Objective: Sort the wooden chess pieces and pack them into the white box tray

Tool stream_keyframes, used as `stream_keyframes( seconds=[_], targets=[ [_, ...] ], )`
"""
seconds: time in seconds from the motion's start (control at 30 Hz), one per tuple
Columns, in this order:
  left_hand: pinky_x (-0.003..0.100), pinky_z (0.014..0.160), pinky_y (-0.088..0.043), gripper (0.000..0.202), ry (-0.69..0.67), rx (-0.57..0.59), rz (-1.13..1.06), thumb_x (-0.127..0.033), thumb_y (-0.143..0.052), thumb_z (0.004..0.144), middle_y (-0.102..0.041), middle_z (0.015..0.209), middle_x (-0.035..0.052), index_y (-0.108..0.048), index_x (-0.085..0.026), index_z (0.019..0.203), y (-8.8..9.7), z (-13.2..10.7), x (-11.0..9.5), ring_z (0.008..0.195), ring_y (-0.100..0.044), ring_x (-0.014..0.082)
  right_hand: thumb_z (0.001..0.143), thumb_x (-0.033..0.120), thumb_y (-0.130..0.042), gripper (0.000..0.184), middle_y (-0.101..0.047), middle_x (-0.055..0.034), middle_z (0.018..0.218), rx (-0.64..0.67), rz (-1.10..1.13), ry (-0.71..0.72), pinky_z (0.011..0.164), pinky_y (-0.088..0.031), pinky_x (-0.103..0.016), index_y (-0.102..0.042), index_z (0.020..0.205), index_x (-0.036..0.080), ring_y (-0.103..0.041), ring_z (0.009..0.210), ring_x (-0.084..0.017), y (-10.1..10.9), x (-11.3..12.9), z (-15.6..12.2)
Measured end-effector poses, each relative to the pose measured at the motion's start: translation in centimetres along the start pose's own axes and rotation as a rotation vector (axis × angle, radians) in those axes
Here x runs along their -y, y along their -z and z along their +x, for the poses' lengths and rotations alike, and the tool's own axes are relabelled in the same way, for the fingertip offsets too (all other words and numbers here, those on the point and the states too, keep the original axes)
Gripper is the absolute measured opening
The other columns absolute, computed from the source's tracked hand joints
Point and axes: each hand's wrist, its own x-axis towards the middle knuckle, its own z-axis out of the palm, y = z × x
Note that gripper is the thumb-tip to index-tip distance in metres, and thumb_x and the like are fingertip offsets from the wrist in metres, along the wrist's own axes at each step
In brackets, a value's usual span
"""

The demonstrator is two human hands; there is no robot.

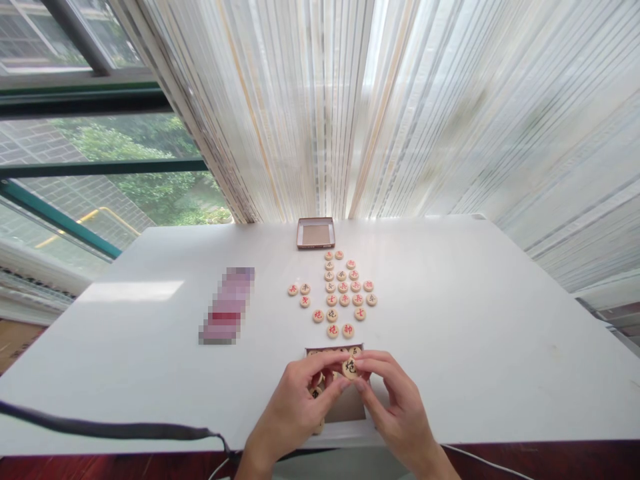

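Observation:
Between my two hands is a round wooden Chinese chess piece (350, 368) with a black character facing up. The fingertips of my left hand (296, 401) pinch it on one side. My right hand (400, 399) grips its other side with thumb and fingers. Right below them stands an open cardboard box (349, 407), with several pieces along its far and left parts and bare brown bottom at the right. My left hand hides some of those pieces. Beyond the box, loose chess pieces (343, 300) with red or black characters lie face up on the white table (465, 333).
A shallow box lid (316, 235) lies at the table's far edge. To the left is a blurred-out pinkish oblong item (227, 307). A black strap (110, 427) crosses the near left corner. Striped curtains (310, 107) and a window (110, 147) stand behind the table.

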Motion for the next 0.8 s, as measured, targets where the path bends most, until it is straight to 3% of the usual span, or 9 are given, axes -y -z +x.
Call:
stream_keyframes(
  seconds=[0.3,0.57,0.8],
  targets=[
    [0.024,0.066,-0.050,0.023,0.008,-0.046,0.005,-0.031,-0.066,0.091,-0.073,0.093,0.0016,-0.069,-0.026,0.114,-0.52,-0.28,-0.02,0.071,-0.059,0.0140,0.095,0.016,-0.059,0.024,-0.071,-0.0059,0.099,0.033,0.017,-0.047,0.080,-0.059,-0.031,-0.064,0.117,0.025,-0.068,0.087,-0.019,-0.05,0.27,0.09],
    [0.026,0.072,-0.053,0.023,-0.064,-0.069,0.076,-0.027,-0.067,0.090,-0.072,0.099,0.0014,-0.068,-0.028,0.113,-0.22,-0.40,-0.14,0.075,-0.062,0.0146,0.094,0.015,-0.061,0.024,-0.070,-0.0051,0.096,0.033,0.028,-0.034,0.078,-0.058,-0.031,-0.065,0.115,0.025,-0.068,0.085,-0.019,-0.02,0.31,0.10],
    [0.026,0.075,-0.054,0.029,-0.138,-0.084,0.031,-0.017,-0.068,0.088,-0.069,0.116,0.0021,-0.065,-0.030,0.114,-0.38,-0.36,-0.09,0.082,-0.066,0.0141,0.093,0.017,-0.062,0.021,-0.071,-0.0037,0.091,0.045,-0.002,-0.040,0.074,-0.058,-0.028,-0.066,0.113,0.025,-0.068,0.080,-0.018,0.03,0.50,0.27]
  ],
)
